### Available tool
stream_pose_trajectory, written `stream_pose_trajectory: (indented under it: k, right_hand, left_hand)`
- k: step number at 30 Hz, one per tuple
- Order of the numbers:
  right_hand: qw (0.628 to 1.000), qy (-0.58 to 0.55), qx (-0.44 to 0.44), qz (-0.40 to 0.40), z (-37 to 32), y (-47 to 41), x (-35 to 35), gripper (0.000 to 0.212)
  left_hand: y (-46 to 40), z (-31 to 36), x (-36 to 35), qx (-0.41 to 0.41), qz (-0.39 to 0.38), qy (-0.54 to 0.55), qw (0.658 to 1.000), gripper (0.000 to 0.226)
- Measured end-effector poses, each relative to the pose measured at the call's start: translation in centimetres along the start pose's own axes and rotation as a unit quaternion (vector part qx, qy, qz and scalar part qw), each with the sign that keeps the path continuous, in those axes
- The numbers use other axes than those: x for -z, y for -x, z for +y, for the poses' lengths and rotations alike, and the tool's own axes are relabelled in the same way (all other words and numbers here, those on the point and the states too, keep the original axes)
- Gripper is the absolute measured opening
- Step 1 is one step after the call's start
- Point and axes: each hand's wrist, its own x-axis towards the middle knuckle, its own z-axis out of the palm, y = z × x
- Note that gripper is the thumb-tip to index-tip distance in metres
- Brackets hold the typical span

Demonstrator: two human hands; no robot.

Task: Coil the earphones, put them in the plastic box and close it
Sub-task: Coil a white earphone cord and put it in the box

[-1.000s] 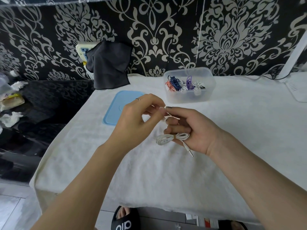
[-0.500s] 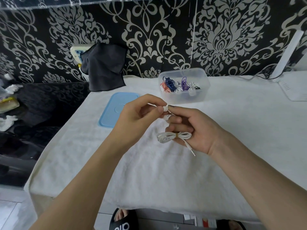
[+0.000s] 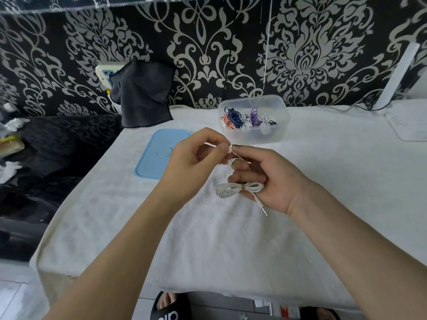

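The white terry-textured cloth covering the table is soft and napped; it offers friction and will not let small parts slide.

The flat light-blue plastic lid with rounded corners lies on the cloth to the left, well apart from its box. It is rigid and thin (judged to need even pressure around the rim to seat).

The translucent rectangular plastic box with rounded corners stands open at the far side of the cloth. It already holds several coiled earphones in red-white, blue, purple and white.

The right hand holds the white earphone cable bundle above the cloth, its curled fingers pinching the coil at the yellowish band around its middle. The metal jack plug hangs free below.

The left hand pinches the short free end between thumb and forefinger, with a small white earbud at the fingertips.

Handling: the cable is very light, limp and smooth, and springs open if released. Take hold at the banded waist, not at the loops. The earbud junctions and the jack are judged the fragile points; avoid sharp bends there.
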Motion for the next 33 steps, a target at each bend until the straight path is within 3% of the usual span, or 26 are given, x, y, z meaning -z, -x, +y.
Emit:
stream_pose_trajectory:
  k: [6, 9, 13, 18, 21, 24, 28, 30, 33]
  right_hand:
    - [0.992, 0.068, 0.094, 0.058, -2.5, -1.1, -0.6, 0.014]
    - [0.967, 0.153, 0.171, 0.111, -6.2, -2.2, -1.6, 0.011]
    - [0.859, 0.364, 0.281, 0.225, -11.9, -5.5, -2.0, 0.008]
    - [0.731, 0.548, 0.267, 0.308, -13.9, -10.5, 0.0, 0.023]
    - [0.699, 0.618, 0.224, 0.282, -13.1, -11.1, 0.9, 0.026]
    - [0.63, 0.699, 0.21, 0.266, -12.3, -10.8, 0.7, 0.035]
    - [0.571, 0.75, 0.223, 0.247, -12.0, -10.3, -0.3, 0.036]
    - [0.553, 0.766, 0.231, 0.233, -11.7, -10.1, -0.9, 0.031]
    - [0.557, 0.733, 0.306, 0.242, -10.8, -9.9, -2.6, 0.029]
  left_hand:
    - [-3.1, 1.3, -1.0, -0.017, 0.007, -0.076, 0.997, 0.005]
    - [-7.1, 2.4, -1.2, -0.037, 0.007, -0.084, 0.996, 0.004]
    - [-13.4, 2.9, -1.7, -0.012, 0.011, -0.079, 0.997, 0.014]
    - [-17.0, 0.7, -3.2, 0.088, -0.039, -0.151, 0.984, 0.025]
    - [-16.7, -1.1, -3.3, 0.108, -0.031, -0.191, 0.975, 0.026]
    - [-16.1, -2.3, -2.8, 0.099, -0.006, -0.219, 0.971, 0.026]
    - [-15.2, -2.2, -1.4, 0.09, 0.052, -0.178, 0.979, 0.025]
    - [-14.6, -1.9, -0.4, 0.091, 0.069, -0.175, 0.978, 0.025]
    - [-13.6, -2.4, 1.8, 0.131, 0.077, -0.214, 0.965, 0.029]
